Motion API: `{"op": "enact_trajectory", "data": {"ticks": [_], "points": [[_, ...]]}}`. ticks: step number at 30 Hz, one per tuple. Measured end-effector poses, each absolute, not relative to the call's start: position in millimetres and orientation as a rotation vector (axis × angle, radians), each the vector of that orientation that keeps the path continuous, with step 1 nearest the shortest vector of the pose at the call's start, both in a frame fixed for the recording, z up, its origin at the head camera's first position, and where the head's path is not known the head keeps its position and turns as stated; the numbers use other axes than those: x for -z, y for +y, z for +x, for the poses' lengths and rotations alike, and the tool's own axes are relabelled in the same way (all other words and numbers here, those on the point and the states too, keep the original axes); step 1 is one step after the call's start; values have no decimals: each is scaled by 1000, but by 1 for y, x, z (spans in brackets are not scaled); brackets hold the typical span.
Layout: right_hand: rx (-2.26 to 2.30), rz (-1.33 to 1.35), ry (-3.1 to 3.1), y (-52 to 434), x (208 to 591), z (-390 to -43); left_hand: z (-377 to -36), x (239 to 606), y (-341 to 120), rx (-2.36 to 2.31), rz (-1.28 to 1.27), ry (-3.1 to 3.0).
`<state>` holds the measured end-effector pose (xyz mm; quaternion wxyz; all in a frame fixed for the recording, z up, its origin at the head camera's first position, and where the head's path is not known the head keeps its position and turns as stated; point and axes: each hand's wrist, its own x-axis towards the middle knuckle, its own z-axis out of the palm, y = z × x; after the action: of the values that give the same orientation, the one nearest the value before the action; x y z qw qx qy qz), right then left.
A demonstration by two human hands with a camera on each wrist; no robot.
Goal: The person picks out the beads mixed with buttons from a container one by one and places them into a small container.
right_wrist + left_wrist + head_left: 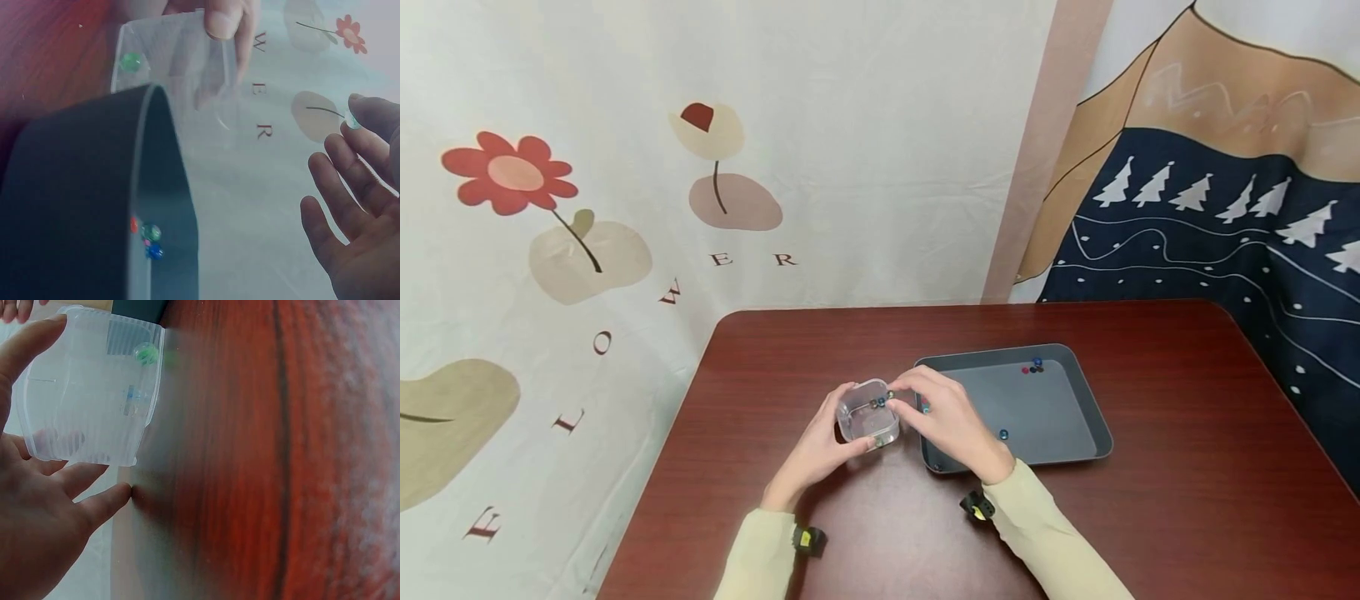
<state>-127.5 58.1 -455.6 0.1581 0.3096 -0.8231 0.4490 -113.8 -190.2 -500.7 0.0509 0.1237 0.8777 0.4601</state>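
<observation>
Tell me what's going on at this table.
A person sits at a dark red table. The left hand holds a small clear plastic box with a few marbles inside. The right hand is at the box's rim, pinching a small marble between thumb and fingertip. Beside it lies a grey tray with a few more coloured marbles.

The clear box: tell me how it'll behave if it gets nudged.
The clear box looks thin-walled and nearly empty, so probably light and apt to slide on the glossy table. The left hand steadies it, so tipping seems unlikely. The beads inside are round and would likely roll about.
</observation>
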Motion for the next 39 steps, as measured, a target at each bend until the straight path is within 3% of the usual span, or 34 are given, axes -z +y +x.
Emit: {"op": "enact_trajectory", "data": {"ticks": [25,39], "points": [[-1173,914,-2549,32,477,-142,-115,503,-190,-1361,375,2693],[-1191,900,-2441,81,455,-129,-115,503,-190,-1419,361,2658]]}}
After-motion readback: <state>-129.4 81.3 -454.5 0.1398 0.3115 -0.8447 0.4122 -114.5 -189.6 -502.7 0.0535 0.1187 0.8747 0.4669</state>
